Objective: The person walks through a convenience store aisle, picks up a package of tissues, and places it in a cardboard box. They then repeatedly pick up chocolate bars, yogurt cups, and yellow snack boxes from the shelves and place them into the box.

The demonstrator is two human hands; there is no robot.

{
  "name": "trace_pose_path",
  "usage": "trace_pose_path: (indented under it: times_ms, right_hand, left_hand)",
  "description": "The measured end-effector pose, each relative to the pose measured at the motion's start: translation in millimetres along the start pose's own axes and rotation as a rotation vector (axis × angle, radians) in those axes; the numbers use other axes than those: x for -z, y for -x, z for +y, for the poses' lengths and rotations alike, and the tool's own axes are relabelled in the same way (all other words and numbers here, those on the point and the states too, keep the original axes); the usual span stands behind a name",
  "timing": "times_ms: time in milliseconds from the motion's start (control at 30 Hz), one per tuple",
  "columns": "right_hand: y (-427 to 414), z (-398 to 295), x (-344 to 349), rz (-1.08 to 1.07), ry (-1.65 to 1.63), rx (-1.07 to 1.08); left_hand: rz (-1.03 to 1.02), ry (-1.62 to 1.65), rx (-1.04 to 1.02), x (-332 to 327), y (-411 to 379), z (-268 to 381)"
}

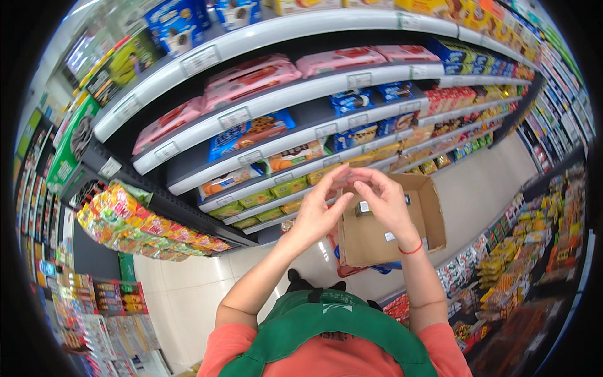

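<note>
My left hand (319, 209) and my right hand (382, 200) are raised before me, fingers curved toward each other, fingertips close or touching. I see nothing between them. Below and behind my right hand stands an open cardboard box (362, 245) with a few small items at its bottom, among them a dark labelled pack (363, 208). Past my hands rises a shelf unit with pink packages (254, 80), a blue cookie bag (252, 134) and green snack packs (289, 187). A red band circles my right wrist.
Colourful hanging snack bags (141, 224) jut out from the shelf end at left. Another rack of bagged snacks (509, 254) lines the right side. Pale floor tiles (207, 287) run between. Under the box show red and blue parts (346, 269).
</note>
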State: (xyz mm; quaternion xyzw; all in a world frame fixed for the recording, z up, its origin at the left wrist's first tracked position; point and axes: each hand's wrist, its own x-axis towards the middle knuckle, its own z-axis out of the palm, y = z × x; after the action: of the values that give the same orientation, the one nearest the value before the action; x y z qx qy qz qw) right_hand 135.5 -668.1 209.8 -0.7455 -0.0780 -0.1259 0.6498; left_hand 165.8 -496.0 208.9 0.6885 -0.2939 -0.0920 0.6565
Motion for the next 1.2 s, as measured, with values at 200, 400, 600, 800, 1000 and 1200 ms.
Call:
trace_pose_path:
  times_ms: [200, 400, 600, 800, 1000, 1200]
  right_hand:
    - [-50.7, -69.6, -51.8, -0.215, -0.098, 0.134]
    - [-101.0, -118.2, -137.1, -0.269, -0.209, 0.316]
    - [-150.3, -165.8, -221.4, -0.213, -0.181, 0.496]
    - [-200.4, -188.3, -274.8, -0.068, 0.010, 0.668]
    - [-239.2, -199.3, -299.2, 0.097, 0.317, 0.745]
    - [-249.9, -214.8, -316.4, 0.182, 0.463, 0.669]
  left_hand:
    - [0.165, -0.139, -0.201, 69.4, 9.5, 65.4]
    - [0.305, -0.359, -0.351, 157.5, 23.6, 114.5]
    - [0.482, -0.510, -0.497, 254.1, 33.7, 157.0]
    - [0.708, -0.771, -0.674, 339.5, 29.7, 176.6]
    - [0.863, -0.795, -0.647, 388.5, 17.9, 182.9]
    - [0.833, -0.646, -0.550, 422.3, 8.7, 179.5]
